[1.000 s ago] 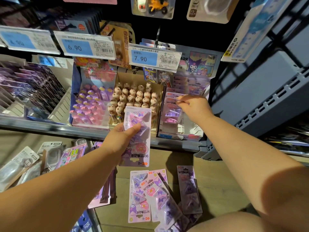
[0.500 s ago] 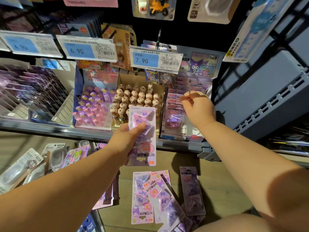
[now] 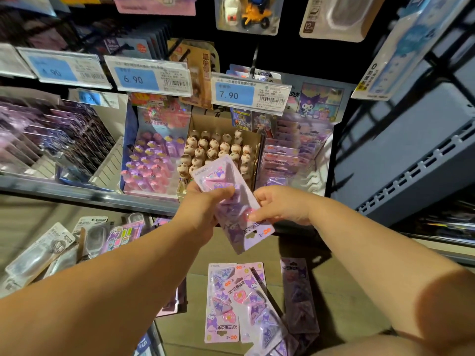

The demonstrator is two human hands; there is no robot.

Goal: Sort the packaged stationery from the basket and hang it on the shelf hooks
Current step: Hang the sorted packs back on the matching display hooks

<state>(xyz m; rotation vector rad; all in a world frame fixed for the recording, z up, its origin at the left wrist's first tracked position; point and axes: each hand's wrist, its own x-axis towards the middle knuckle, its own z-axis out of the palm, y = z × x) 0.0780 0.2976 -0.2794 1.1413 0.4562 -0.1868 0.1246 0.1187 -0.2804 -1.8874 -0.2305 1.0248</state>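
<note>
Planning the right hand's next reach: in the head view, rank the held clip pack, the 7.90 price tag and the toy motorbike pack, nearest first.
1. Clip pack, in the right hand's fingers.
2. 7.90 price tag, above it.
3. Toy motorbike pack, top of the shelf.

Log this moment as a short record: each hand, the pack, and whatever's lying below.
left hand: grips pack, thumb on its front
right hand: pinches pack's right edge
pack: purple-pink, tilted, hang hole at lower end
loose packs: several lying below on cardboard
shelf box: rows of similar packs
</note>
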